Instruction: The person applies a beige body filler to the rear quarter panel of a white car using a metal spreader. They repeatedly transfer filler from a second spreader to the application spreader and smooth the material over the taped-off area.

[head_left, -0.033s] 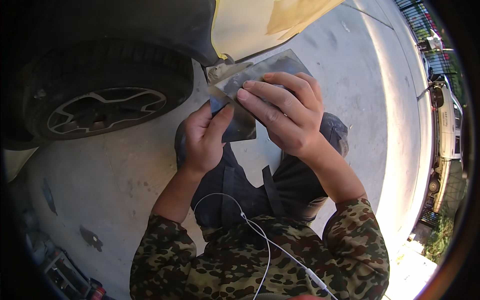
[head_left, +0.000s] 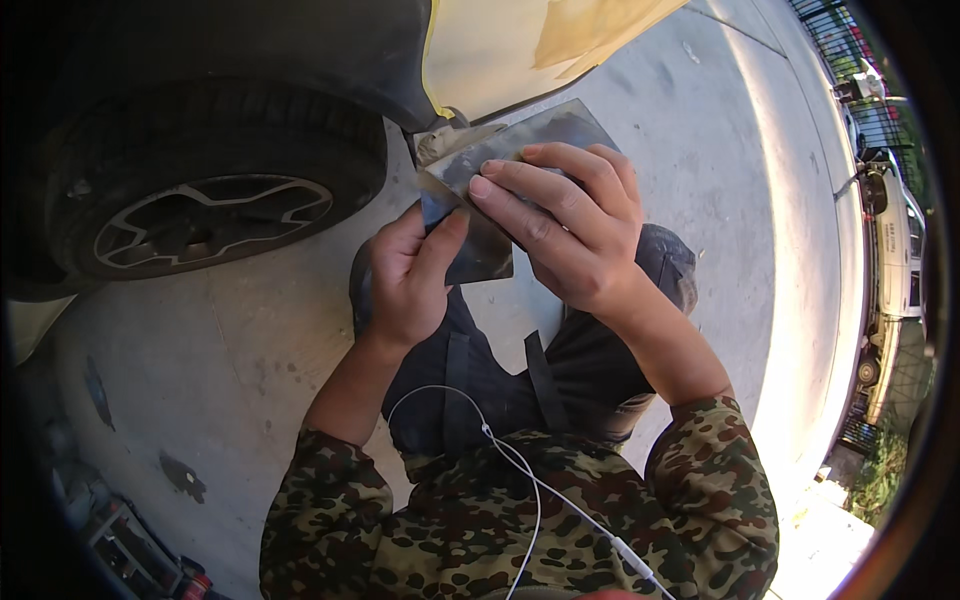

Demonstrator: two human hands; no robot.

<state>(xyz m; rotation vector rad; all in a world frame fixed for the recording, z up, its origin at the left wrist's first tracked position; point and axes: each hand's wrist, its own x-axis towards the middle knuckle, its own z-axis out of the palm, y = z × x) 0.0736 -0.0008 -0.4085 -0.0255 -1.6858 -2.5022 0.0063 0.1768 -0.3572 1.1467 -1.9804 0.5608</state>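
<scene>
L hand grips a dark plate, w/ its thumb on top & the other fingers mostly hidden under it. The dark plate is flat, thin & shiny grey, w/ a bluish bit by the thumb & a sharp near corner on the right. R hand holds a grey plate, fingertips pressed on its top; can't see its thumb. The grey plate is flat w/ straight sides, a bit smudgy, & tilts up to the far right. It lies partly over the dark plate, both btwn the hands, abv the floor. A lump of tan paste shows at the far left end of the plates; it looks thick & soft. Can't tell which plate it sits on. A car wheel is to the left, & a pale car panel w/ a yellow edge is at the far side.
</scene>
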